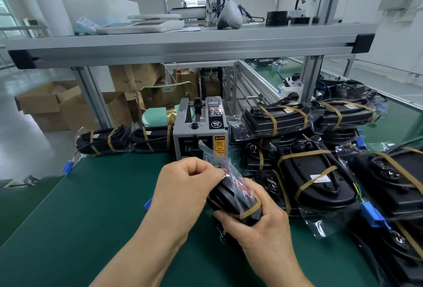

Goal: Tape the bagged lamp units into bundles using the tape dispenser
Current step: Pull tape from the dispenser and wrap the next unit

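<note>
A person's left hand (183, 186), fingers curled, pinches the clear bag at the top of a black bagged lamp unit (233, 199) while the right hand (258, 229) grips its lower end, where a brown tape band wraps it. The unit is held above the green desk (91, 218), just before the grey tape dispenser (200, 129); taped bundles (315, 172) lie piled at right.
</note>
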`<state>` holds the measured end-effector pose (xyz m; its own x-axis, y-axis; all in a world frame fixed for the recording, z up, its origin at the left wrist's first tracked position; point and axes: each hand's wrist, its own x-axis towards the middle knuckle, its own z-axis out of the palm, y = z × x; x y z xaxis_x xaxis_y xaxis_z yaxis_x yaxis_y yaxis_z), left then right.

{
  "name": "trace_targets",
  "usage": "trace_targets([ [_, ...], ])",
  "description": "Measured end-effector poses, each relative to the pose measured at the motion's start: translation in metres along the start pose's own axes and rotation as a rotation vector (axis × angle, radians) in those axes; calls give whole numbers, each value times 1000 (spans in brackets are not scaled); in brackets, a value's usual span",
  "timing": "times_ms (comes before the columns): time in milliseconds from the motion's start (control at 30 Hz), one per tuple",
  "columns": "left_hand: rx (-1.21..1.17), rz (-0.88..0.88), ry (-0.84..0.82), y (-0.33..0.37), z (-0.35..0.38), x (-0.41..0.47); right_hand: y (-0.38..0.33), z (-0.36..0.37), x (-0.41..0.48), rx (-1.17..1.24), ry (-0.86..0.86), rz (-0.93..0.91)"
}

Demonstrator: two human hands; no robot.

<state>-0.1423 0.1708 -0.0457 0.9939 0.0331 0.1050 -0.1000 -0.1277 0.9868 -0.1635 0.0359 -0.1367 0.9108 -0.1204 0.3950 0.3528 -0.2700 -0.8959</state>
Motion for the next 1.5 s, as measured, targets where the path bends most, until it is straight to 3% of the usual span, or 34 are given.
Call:
trace_targets([
  [500, 116, 67, 57, -8, 0, -1, 1, 1, -2, -36, -9, 6],
  [767, 288, 123, 78, -10, -3, -1, 2, 1, -2, -39, -10, 9],
  [967, 275, 139, 12, -9, -9, 2, 1, 1, -2, -19, -20, 10],
  [1233, 263, 108, 52, -15, -9, 0, 1, 2, -3, -27, -16, -2],
  [1333, 206, 114, 38, -12, -8, -2, 1, 1, -3, -18, -7, -12],
  [1500, -178, -103, -55, -7, -7, -3, -1, 0, 0, -6, 8, -38],
])
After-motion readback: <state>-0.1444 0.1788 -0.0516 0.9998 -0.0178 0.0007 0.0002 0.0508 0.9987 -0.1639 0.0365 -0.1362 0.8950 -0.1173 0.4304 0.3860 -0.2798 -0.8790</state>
